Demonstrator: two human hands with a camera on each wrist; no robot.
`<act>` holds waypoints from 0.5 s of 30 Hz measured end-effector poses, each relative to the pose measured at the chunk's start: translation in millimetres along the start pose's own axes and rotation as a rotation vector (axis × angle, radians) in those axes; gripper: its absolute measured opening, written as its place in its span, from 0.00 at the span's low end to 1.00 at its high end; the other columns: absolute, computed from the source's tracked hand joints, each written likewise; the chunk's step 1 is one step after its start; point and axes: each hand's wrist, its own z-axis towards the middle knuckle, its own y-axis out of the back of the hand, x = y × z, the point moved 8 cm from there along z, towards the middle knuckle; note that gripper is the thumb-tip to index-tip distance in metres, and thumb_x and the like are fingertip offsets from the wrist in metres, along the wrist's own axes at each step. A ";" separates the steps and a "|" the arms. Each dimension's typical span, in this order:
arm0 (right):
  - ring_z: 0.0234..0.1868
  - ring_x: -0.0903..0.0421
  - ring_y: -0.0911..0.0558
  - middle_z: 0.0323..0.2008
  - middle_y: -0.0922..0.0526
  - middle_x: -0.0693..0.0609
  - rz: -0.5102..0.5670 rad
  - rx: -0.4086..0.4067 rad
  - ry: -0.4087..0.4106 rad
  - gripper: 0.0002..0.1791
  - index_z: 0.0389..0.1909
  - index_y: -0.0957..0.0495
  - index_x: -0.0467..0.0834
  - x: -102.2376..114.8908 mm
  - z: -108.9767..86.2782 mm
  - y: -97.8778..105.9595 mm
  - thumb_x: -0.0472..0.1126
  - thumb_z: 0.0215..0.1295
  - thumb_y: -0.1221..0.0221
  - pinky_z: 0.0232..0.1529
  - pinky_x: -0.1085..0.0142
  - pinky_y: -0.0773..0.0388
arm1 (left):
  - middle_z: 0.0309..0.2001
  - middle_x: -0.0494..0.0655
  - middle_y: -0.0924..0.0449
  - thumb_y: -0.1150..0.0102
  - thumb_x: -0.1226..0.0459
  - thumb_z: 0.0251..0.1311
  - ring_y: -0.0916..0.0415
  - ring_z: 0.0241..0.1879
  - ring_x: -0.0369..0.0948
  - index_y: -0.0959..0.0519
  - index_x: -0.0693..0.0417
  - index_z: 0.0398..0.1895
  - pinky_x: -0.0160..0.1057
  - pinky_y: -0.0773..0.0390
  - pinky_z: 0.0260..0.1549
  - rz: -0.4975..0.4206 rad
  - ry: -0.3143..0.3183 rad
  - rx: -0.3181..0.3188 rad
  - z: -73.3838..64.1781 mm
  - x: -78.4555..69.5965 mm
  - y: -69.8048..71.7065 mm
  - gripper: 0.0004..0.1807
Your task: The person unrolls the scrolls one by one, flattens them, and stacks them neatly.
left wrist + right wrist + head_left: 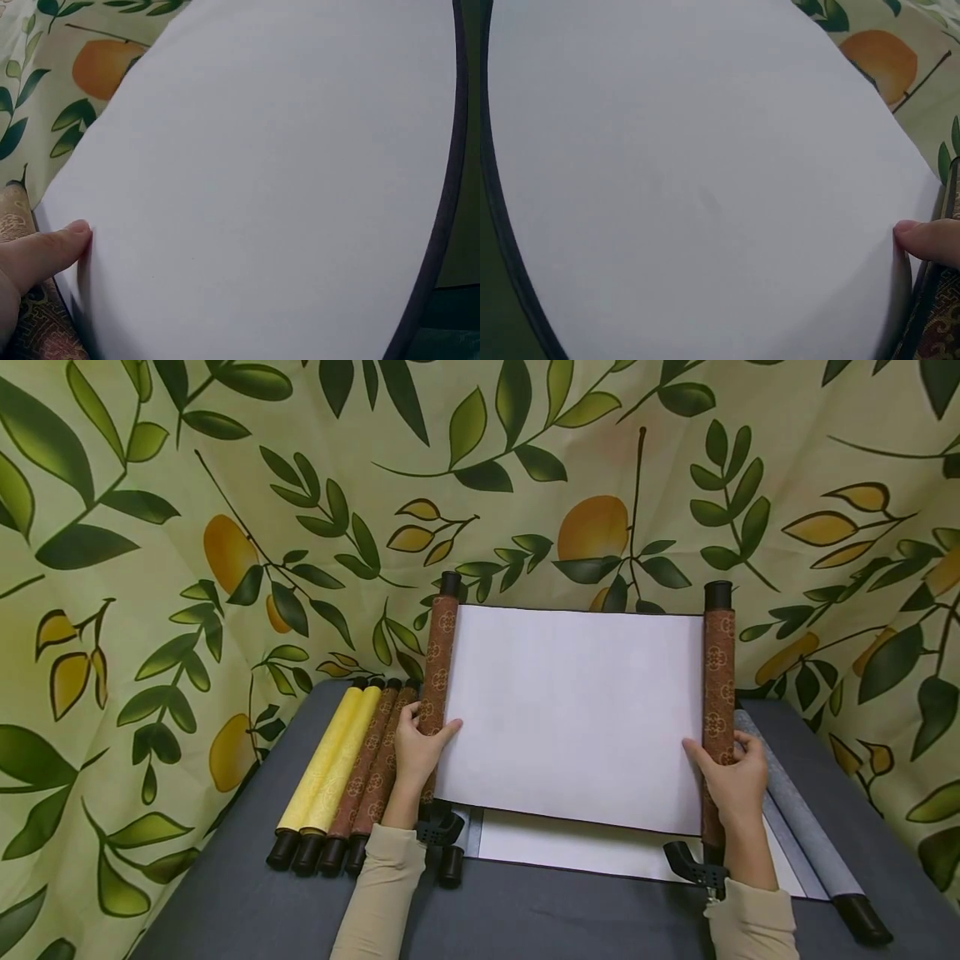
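A hanging scroll with a blank white sheet [577, 710] is held up, partly unrolled, between two brown patterned rolls with black end knobs. Round its left roll [440, 652] my left hand [417, 750] grips, thumb on the front of the sheet. My right hand [738, 781] holds the right roll [719, 668] the same way, the thumb [922, 238] lying on the paper's edge in the right wrist view. The fingers behind both rolls are mostly hidden. Below and behind it, a second scroll with a white sheet [570, 852] lies spread on the table, largely covered.
Two yellow rolled scrolls [318, 760] and two brown rolled scrolls [367, 768] lie side by side at the left of the dark grey table [540, 918]. The spread scroll's grey-blue roll [802, 814] slants along the right. A leaf-patterned cloth [510, 518] hangs behind.
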 end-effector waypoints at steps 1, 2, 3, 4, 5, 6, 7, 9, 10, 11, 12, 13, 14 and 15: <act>0.25 0.82 0.35 0.59 0.29 0.32 0.000 0.000 0.002 0.42 0.70 0.48 0.35 0.0 0.3 -0.1 0.46 0.61 0.38 0.23 0.85 0.34 | 0.71 0.65 0.41 0.29 0.58 0.51 0.44 0.72 0.62 0.38 0.63 0.65 0.61 0.33 0.63 0.003 0.001 0.002 0.3 0.6 0.4 0.41; 0.24 0.81 0.34 0.58 0.28 0.32 0.001 -0.002 0.008 0.41 0.69 0.47 0.34 0.3 0.6 -0.1 0.45 0.62 0.39 0.22 0.84 0.33 | 0.71 0.65 0.41 0.29 0.58 0.51 0.44 0.72 0.62 0.38 0.64 0.65 0.62 0.33 0.63 0.003 0.000 0.004 0.3 0.8 0.8 0.41; 0.23 0.81 0.34 0.56 0.28 0.32 -0.004 -0.003 0.014 0.39 0.68 0.47 0.33 0.4 0.8 0.0 0.45 0.62 0.39 0.21 0.83 0.33 | 0.71 0.66 0.41 0.30 0.59 0.52 0.44 0.71 0.62 0.38 0.64 0.65 0.62 0.32 0.63 0.003 -0.002 0.006 0.4 0.7 1.2 0.40; 0.22 0.80 0.34 0.54 0.27 0.31 -0.013 -0.006 0.019 0.38 0.67 0.46 0.32 0.5 0.9 0.4 0.45 0.63 0.40 0.21 0.82 0.33 | 0.71 0.66 0.41 0.30 0.59 0.53 0.43 0.71 0.62 0.37 0.64 0.65 0.62 0.32 0.62 0.002 -0.004 0.007 0.6 0.8 1.5 0.40; 0.21 0.80 0.34 0.54 0.27 0.31 -0.021 -0.008 0.023 0.37 0.67 0.45 0.32 0.4 0.9 0.8 0.45 0.63 0.41 0.21 0.81 0.34 | 0.70 0.66 0.40 0.31 0.59 0.53 0.43 0.71 0.62 0.37 0.64 0.65 0.62 0.32 0.62 0.000 -0.007 0.008 0.8 0.7 1.9 0.39; 0.21 0.80 0.35 0.53 0.27 0.30 -0.025 -0.009 0.030 0.37 0.66 0.45 0.31 0.3 1.3 1.2 0.45 0.64 0.41 0.20 0.81 0.34 | 0.70 0.66 0.40 0.32 0.60 0.54 0.43 0.71 0.63 0.37 0.64 0.65 0.62 0.32 0.62 0.001 -0.014 0.009 1.1 0.3 2.2 0.38; 0.21 0.80 0.35 0.52 0.26 0.29 -0.029 -0.015 0.037 0.36 0.66 0.44 0.31 0.4 1.5 2.0 0.44 0.64 0.42 0.20 0.81 0.35 | 0.70 0.66 0.40 0.33 0.60 0.55 0.42 0.71 0.63 0.37 0.65 0.65 0.62 0.32 0.62 0.004 -0.021 0.009 1.3 -0.2 2.6 0.37; 0.21 0.80 0.35 0.52 0.26 0.30 -0.032 -0.027 0.052 0.34 0.65 0.42 0.31 0.8 2.1 3.6 0.44 0.64 0.42 0.21 0.81 0.35 | 0.70 0.66 0.39 0.34 0.61 0.57 0.42 0.70 0.64 0.36 0.65 0.65 0.63 0.32 0.62 0.000 -0.031 0.006 1.7 -1.2 3.5 0.35; 0.22 0.81 0.35 0.50 0.24 0.32 -0.033 -0.037 0.057 0.33 0.64 0.40 0.32 1.4 2.0 4.8 0.44 0.64 0.42 0.21 0.82 0.35 | 0.70 0.66 0.39 0.35 0.61 0.57 0.41 0.70 0.64 0.36 0.65 0.65 0.62 0.32 0.62 0.001 -0.039 0.002 2.0 -1.9 4.1 0.35; 0.22 0.81 0.35 0.47 0.23 0.36 -0.033 -0.047 0.062 0.32 0.63 0.39 0.32 1.7 2.3 5.7 0.44 0.64 0.41 0.22 0.82 0.35 | 0.70 0.66 0.38 0.35 0.61 0.57 0.41 0.69 0.63 0.35 0.65 0.64 0.62 0.32 0.62 0.002 -0.047 -0.004 2.2 -2.6 4.9 0.34; 0.22 0.81 0.34 0.44 0.21 0.42 -0.030 -0.057 0.066 0.31 0.62 0.37 0.33 2.3 2.4 6.8 0.43 0.63 0.40 0.22 0.82 0.34 | 0.69 0.66 0.37 0.35 0.62 0.57 0.38 0.68 0.63 0.34 0.66 0.64 0.61 0.31 0.61 0.000 -0.054 -0.010 2.4 -3.4 5.6 0.33; 0.23 0.81 0.34 0.41 0.22 0.47 -0.035 -0.068 0.069 0.30 0.61 0.36 0.33 2.7 2.4 8.0 0.43 0.63 0.40 0.23 0.83 0.34 | 0.67 0.67 0.35 0.35 0.62 0.57 0.36 0.67 0.62 0.33 0.66 0.63 0.61 0.30 0.60 -0.001 -0.064 -0.017 2.6 -4.4 6.5 0.32; 0.24 0.81 0.34 0.39 0.23 0.51 -0.037 -0.073 0.068 0.29 0.60 0.35 0.34 3.2 2.0 8.8 0.44 0.63 0.39 0.23 0.83 0.34 | 0.66 0.67 0.33 0.35 0.62 0.57 0.34 0.65 0.61 0.32 0.67 0.62 0.60 0.29 0.59 -0.001 -0.073 -0.025 2.6 -5.4 7.5 0.32; 0.24 0.80 0.35 0.38 0.25 0.53 -0.040 -0.076 0.069 0.29 0.59 0.34 0.34 3.7 1.8 9.6 0.44 0.62 0.39 0.24 0.83 0.35 | 0.64 0.67 0.31 0.35 0.63 0.57 0.31 0.62 0.60 0.31 0.67 0.61 0.59 0.27 0.57 0.000 -0.082 -0.033 2.7 -6.4 8.4 0.31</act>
